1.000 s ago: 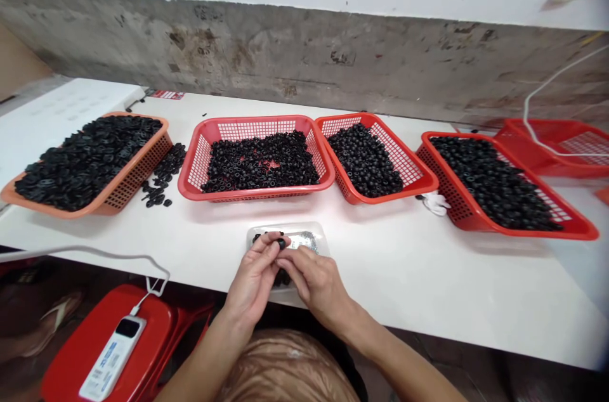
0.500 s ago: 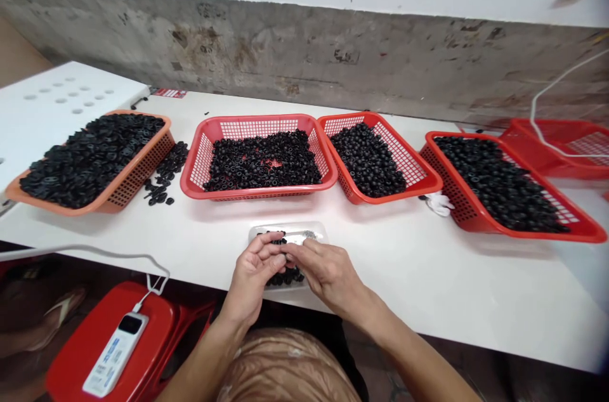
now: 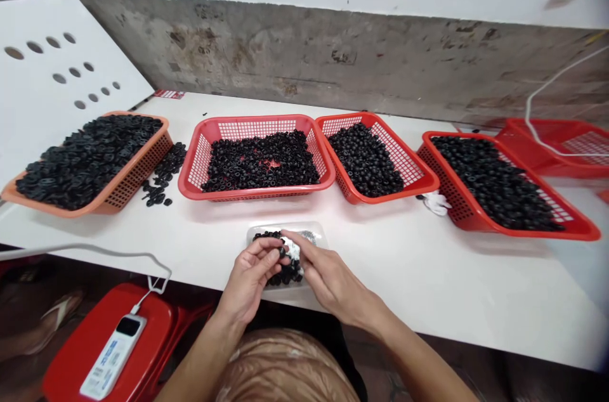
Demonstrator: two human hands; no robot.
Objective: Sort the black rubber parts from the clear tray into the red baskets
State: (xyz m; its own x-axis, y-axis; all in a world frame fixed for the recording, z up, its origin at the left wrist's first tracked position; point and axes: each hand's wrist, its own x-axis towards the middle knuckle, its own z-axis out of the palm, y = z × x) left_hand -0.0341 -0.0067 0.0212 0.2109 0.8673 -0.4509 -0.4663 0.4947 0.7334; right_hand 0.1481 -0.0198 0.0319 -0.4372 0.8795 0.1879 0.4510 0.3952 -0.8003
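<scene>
While the left hand (image 3: 247,280) pinches, the right hand (image 3: 332,276) hangs near

As I watch from afar, the left hand grips a small black piece (image 3: 282,252) over the clear tray (image 3: 322,239), between thumb and fingertips; that fine pinch probably suits so little a part. The right hand is just beside it, fingers extended; whether they hold anything, I cannot tell. Loose black parts (image 3: 288,274) lie inside the tray, itself placed, I judge, for easy reach. Beyond the tray, a pink-red basket (image 3: 257,193) of black rings (image 3: 233,175) stands on the table (image 3: 428,288), likely set back to leave working room.
</scene>
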